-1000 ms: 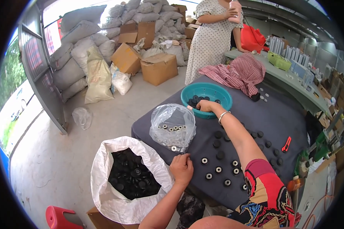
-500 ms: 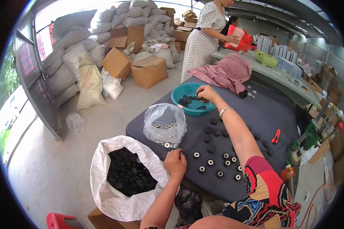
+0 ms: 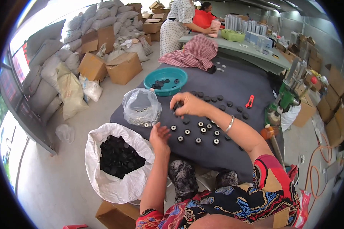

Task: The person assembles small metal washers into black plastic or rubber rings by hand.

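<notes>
My right hand (image 3: pixel 190 105) is closed on some small black round caps (image 3: pixel 176 106), held above the dark-covered table (image 3: pixel 214 162) between the clear plastic bag (image 3: pixel 135 98) and the scattered pieces. How many it holds is hidden by the fingers. By the table's near left edge my left hand (image 3: pixel 159 136) is open, fingers apart, beside the bag of metal-centred round pieces. Beyond the bag, a teal basin (image 3: pixel 172 91) has several black caps at its bottom. Black pieces with metal rings (image 3: pixel 198 141) stand in loose rows nearest me; plain black caps (image 3: pixel 229 104) lie farther back.
A white sack (image 3: pixel 93 168) full of black caps stands left of the table. A red utility knife (image 3: pixel 250 101) and a green machine (image 3: pixel 286 96) are to the right. Checked cloth (image 3: pixel 191 53) covers the far end, where two people are near another table (image 3: pixel 252 53).
My right hand has come out of the basin toward me, with black caps in it. My left hand has turned and opened beside the bag. The view has shifted to the right.
</notes>
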`<state>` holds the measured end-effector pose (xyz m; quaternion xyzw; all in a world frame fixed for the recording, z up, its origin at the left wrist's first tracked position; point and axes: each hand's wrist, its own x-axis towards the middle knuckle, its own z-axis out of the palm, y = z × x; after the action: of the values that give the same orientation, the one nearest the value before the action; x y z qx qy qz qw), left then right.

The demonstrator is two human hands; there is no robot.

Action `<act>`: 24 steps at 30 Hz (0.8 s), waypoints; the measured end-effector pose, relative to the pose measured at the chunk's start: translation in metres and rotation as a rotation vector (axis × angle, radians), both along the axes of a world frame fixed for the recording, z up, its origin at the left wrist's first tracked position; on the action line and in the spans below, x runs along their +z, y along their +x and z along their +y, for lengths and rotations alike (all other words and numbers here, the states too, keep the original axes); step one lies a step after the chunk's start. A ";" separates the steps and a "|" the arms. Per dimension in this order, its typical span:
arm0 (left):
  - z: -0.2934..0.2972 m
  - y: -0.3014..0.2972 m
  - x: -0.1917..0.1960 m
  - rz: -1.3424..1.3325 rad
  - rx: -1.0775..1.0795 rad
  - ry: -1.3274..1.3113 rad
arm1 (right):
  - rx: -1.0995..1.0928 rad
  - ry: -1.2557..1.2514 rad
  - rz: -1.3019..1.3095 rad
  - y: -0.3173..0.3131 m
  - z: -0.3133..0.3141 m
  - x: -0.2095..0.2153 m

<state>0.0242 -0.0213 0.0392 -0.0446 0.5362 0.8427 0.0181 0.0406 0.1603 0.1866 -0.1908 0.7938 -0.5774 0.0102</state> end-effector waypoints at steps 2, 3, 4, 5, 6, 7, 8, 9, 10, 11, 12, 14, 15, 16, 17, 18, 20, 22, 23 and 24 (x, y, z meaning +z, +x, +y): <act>0.017 0.041 0.026 -0.144 -0.395 0.634 | 0.011 0.273 0.266 0.027 -0.001 -0.014; 0.022 0.059 0.038 -0.143 -0.400 0.632 | 0.034 0.438 0.456 0.033 -0.005 -0.026; 0.025 0.073 0.046 -0.184 -0.441 0.722 | 0.067 0.465 0.375 0.043 -0.015 -0.035; 0.027 0.085 0.054 -0.224 -0.481 0.813 | 0.100 0.492 0.294 0.054 -0.024 -0.042; 0.028 0.096 0.062 -0.345 -0.431 0.781 | 0.141 0.534 0.334 0.068 -0.028 -0.046; 0.027 0.098 0.053 -0.345 -0.425 0.784 | 0.086 0.608 0.273 0.080 -0.036 -0.045; 0.027 0.097 0.039 -0.339 -0.439 0.814 | 0.069 0.653 0.290 0.089 -0.041 -0.046; 0.026 0.101 0.038 -0.334 -0.457 0.840 | 0.048 0.696 0.308 0.098 -0.043 -0.048; 0.025 0.109 0.042 -0.342 -0.466 0.815 | 0.050 0.694 0.308 0.105 -0.044 -0.051; 0.025 0.111 0.039 -0.342 -0.463 0.814 | 0.021 0.715 0.395 0.110 -0.044 -0.055; 0.025 0.112 0.036 -0.333 -0.507 0.828 | -0.008 0.736 0.483 0.116 -0.044 -0.058; 0.023 0.117 0.032 -0.322 -0.550 0.841 | -0.024 0.750 0.531 0.127 -0.046 -0.062; 0.024 0.121 0.033 -0.330 -0.530 0.837 | -0.043 0.765 0.579 0.130 -0.046 -0.063; 0.023 0.123 0.034 -0.337 -0.511 0.832 | -0.042 0.765 0.582 0.134 -0.047 -0.063; 0.023 0.123 0.031 -0.333 -0.510 0.832 | -0.052 0.781 0.582 0.137 -0.048 -0.063; 0.023 0.123 0.029 -0.312 -0.513 0.838 | -0.064 0.798 0.580 0.140 -0.049 -0.063; 0.022 0.125 0.027 -0.289 -0.515 0.843 | -0.069 0.793 0.561 0.144 -0.049 -0.065; 0.021 0.132 0.036 -0.332 -0.441 0.792 | -0.076 0.785 0.537 0.147 -0.049 -0.070; 0.022 0.132 0.036 -0.333 -0.442 0.790 | -0.093 0.763 0.532 0.149 -0.050 -0.072; 0.019 0.134 0.034 -0.292 -0.486 0.803 | -0.108 0.742 0.528 0.152 -0.053 -0.072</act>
<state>0.1582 -0.0021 0.0731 -0.0253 0.1558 0.9393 0.3046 0.1930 0.1077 0.1147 -0.2735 0.9310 -0.1855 -0.1549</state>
